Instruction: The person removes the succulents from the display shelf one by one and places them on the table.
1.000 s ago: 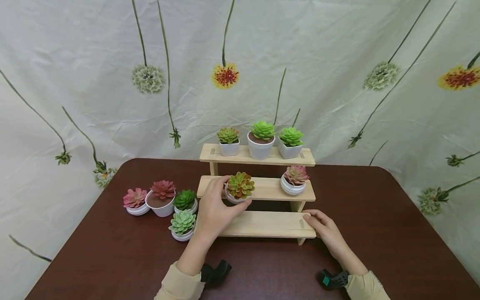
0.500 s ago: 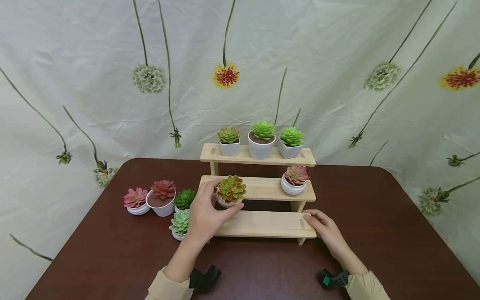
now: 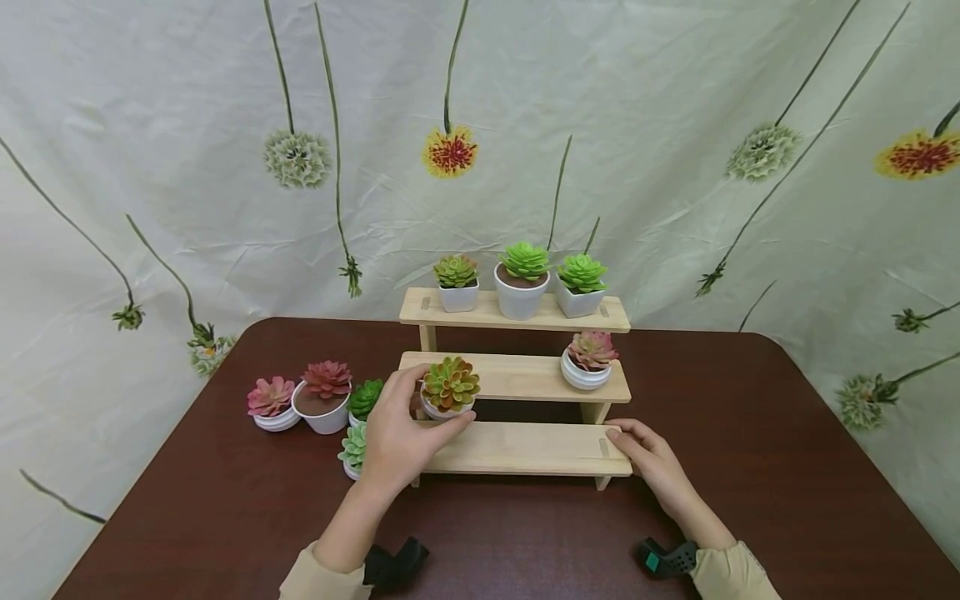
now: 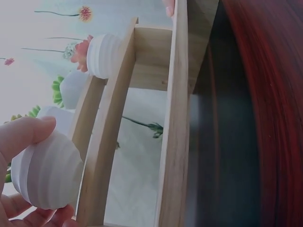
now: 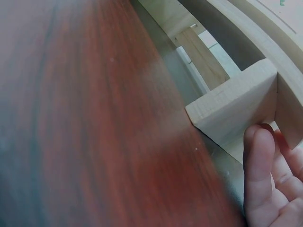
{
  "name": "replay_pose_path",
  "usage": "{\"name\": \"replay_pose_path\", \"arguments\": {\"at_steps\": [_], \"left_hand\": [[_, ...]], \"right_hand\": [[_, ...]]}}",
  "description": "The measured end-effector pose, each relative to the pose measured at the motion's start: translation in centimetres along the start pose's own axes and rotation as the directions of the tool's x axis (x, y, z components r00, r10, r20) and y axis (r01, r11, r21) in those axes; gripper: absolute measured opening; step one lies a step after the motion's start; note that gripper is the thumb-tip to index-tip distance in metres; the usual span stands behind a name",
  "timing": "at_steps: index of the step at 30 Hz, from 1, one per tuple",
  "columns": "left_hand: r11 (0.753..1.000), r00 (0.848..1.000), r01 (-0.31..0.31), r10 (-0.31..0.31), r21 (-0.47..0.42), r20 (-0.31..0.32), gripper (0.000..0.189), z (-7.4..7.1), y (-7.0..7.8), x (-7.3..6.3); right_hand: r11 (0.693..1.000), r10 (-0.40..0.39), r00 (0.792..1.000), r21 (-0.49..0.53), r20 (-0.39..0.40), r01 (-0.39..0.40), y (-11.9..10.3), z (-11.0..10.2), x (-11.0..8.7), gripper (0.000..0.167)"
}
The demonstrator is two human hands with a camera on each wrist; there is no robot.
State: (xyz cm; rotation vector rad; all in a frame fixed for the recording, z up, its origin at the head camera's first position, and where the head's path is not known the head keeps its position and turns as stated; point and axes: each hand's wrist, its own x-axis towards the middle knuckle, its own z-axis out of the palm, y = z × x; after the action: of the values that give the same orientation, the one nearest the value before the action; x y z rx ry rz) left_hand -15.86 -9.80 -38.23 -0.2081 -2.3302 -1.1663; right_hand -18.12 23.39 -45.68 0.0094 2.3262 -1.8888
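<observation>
My left hand point(image 3: 393, 437) pinches a small potted succulent point(image 3: 451, 385) with green-orange leaves, thumb and fingers on either side of its pot. In the left wrist view that white ribbed pot point(image 4: 49, 170) is close to the middle board; whether they touch I cannot tell. At the front right corner of the three-tier wooden plant stand point(image 3: 525, 447), my right hand point(image 3: 660, 467) grips the end of the bottom board. A pink succulent point(image 3: 590, 361) sits at the right of the middle tier. On the top tier stand three green succulents point(image 3: 522, 279) in white pots.
Left of the stand, several potted succulents are grouped on the dark red-brown table point(image 3: 750, 483): a pink one point(image 3: 272, 403), a dark red one point(image 3: 324, 397), a dark green one point(image 3: 365, 400) and a pale green one point(image 3: 352, 450). A flower-printed cloth point(image 3: 645, 167) hangs behind.
My left hand has moved left and slightly toward me with the succulent, from in front of the middle tier's centre-left to near its left end. My right hand stays at the bottom board.
</observation>
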Motion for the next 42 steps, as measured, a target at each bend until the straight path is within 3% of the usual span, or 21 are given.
{"name": "replay_pose_path", "arguments": {"at_steps": [27, 33, 42], "left_hand": [[1.0, 0.999, 0.019, -0.019, -0.01, -0.033, 0.069, -2.1, -2.3, -0.9], [0.997, 0.998, 0.052, -0.055, -0.064, -0.033, 0.069, -2.5, -2.8, -1.4], [0.993, 0.993, 0.103, -0.106, -0.058, -0.042, 0.071, -2.9, -3.3, -1.9]], "right_hand": [[1.0, 0.004, 1.0, 0.017, -0.005, -0.004, 0.3, 0.0, 0.2, 0.041], [1.0, 0.012, 1.0, 0.019, -0.004, -0.012, 0.3, 0.0, 0.2, 0.04], [1.0, 0.004, 1.0, 0.019, 0.002, -0.004, 0.3, 0.0, 0.2, 0.041]]}}
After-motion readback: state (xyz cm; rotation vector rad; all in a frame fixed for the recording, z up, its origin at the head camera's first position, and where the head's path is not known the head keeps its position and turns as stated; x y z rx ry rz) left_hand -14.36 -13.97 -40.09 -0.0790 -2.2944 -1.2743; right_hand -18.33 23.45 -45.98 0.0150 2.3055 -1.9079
